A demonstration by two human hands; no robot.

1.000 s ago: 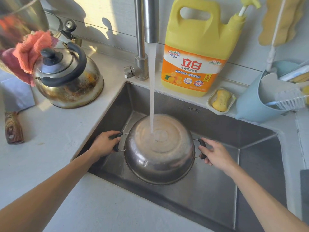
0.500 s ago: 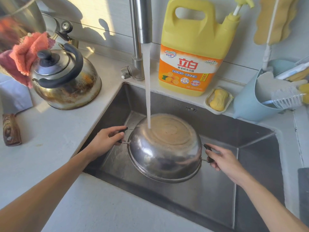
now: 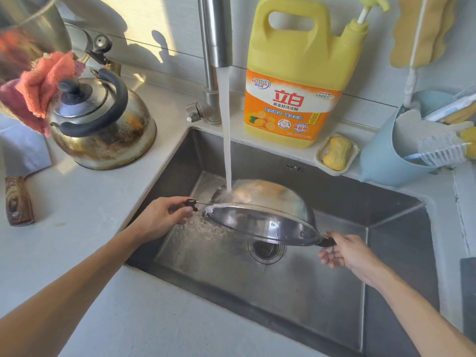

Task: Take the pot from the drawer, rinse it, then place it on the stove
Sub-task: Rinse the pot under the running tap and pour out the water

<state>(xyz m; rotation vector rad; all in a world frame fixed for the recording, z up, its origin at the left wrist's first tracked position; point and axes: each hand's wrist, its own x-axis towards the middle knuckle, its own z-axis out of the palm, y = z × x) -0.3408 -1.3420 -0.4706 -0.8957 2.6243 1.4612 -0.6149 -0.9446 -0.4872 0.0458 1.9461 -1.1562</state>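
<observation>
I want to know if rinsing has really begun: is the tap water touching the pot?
Touching. The head view shows the water stream landing on the upturned pot near its left handle and splashing off.

"立白" on yellow detergent jug

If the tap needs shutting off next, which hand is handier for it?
Probably the left hand. It holds the pot handle nearest the faucet lever, which sits left of the water stream; the right hand is farther, across the sink.
</observation>
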